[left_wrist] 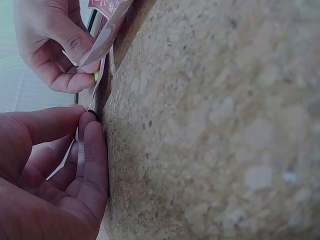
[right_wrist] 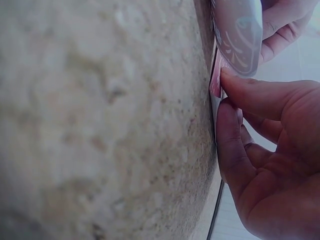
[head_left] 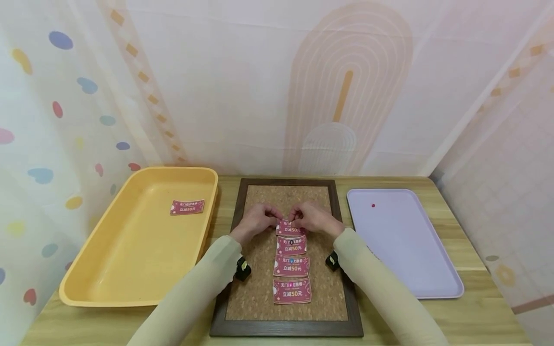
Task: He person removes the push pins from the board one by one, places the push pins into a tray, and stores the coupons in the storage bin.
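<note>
At the upper part of a cork board [head_left: 251,298], both hands meet over the top coupon [head_left: 291,229], a dark pink paper slip. My left hand [head_left: 256,220] pinches its left edge between thumb and fingers. At its right side, my right hand [head_left: 315,217] holds a small yellow-green push pin [left_wrist: 96,76] between thumb and finger, against the paper. In the right wrist view the coupon's lower part [right_wrist: 240,37] curls away from the cork. Below it in a column lie a coupon with a black pin [head_left: 292,242], one with a blue pin [head_left: 291,261] and one with a pink pin [head_left: 291,285].
To the left stands a yellow tray [head_left: 130,259] with a loose coupon [head_left: 187,207] in it. A lilac tray [head_left: 402,250] on the right holds a small red pin [head_left: 373,205]. The board's dark wooden frame [head_left: 285,328] lies on a wood-grain table [head_left: 476,302]; a patterned curtain [head_left: 242,96] hangs behind.
</note>
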Demonstrator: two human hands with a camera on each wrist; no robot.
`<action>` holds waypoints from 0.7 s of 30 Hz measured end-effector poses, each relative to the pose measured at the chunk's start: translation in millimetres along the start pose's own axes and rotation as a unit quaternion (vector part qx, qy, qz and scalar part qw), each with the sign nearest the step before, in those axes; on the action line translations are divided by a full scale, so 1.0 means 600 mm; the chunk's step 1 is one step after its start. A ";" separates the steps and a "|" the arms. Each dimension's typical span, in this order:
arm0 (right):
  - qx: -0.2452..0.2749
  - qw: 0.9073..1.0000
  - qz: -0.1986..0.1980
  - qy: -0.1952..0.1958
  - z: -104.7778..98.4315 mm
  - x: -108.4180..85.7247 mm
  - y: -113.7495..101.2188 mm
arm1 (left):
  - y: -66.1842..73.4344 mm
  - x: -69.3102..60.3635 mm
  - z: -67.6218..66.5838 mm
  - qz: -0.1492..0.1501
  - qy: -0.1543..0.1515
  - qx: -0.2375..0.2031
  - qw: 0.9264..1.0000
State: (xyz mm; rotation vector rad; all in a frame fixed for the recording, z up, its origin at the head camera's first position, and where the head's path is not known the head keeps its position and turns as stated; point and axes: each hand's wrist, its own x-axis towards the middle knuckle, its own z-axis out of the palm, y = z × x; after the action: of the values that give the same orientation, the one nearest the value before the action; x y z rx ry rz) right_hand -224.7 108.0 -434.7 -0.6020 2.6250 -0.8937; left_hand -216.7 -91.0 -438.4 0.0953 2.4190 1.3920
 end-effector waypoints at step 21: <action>0.018 0.999 -0.019 -0.024 -0.013 -0.002 0.010 | 0.002 0.004 0.007 -0.005 0.013 0.015 1.000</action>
State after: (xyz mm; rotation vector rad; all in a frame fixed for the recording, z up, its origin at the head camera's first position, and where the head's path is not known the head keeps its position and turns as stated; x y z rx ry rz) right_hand -228.7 116.8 -432.7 -0.6580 2.5560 -0.9247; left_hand -217.6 -86.2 -439.9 0.0732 2.4577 1.3616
